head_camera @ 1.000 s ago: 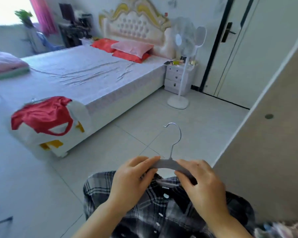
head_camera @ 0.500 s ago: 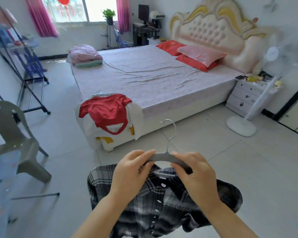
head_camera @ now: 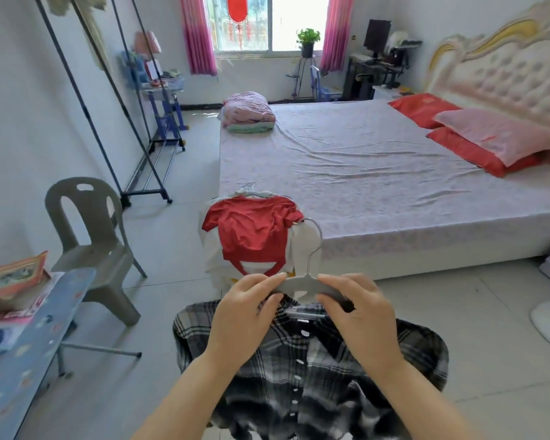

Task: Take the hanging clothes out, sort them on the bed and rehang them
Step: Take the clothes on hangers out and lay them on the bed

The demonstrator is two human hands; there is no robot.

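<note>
**Plaid shirt carried toward the bed**

In one second the view turned from the door side of the room to the bed (head_camera: 362, 173), which now lay straight ahead. The grip did not change. The left hand (head_camera: 245, 315) kept its fingers curled over the left arm of the hanger (head_camera: 302, 282), and the right hand (head_camera: 359, 319) kept the right arm pinched between thumb and fingers. The shirt (head_camera: 299, 376) hung from the hanger below both hands, buttoned and above the floor. It seemed that the person had turned to bring this shirt to the bed for sorting, so the step of laying it down was not yet done.

A red top (head_camera: 251, 230) on its own hanger lay over pale clothes at the near corner of the bed, just beyond the hands. The sheet was wrinkled. A folded blanket (head_camera: 248, 112) sat at the far corner, and the pillows (head_camera: 477, 138) lay by the headboard on the right. On the left stood a bare metal rack (head_camera: 134, 122), a grey chair (head_camera: 89, 236) and a blue table (head_camera: 35, 328) with papers. A window (head_camera: 267, 20) with pink curtains lit the tiled floor (head_camera: 458, 328).
</note>
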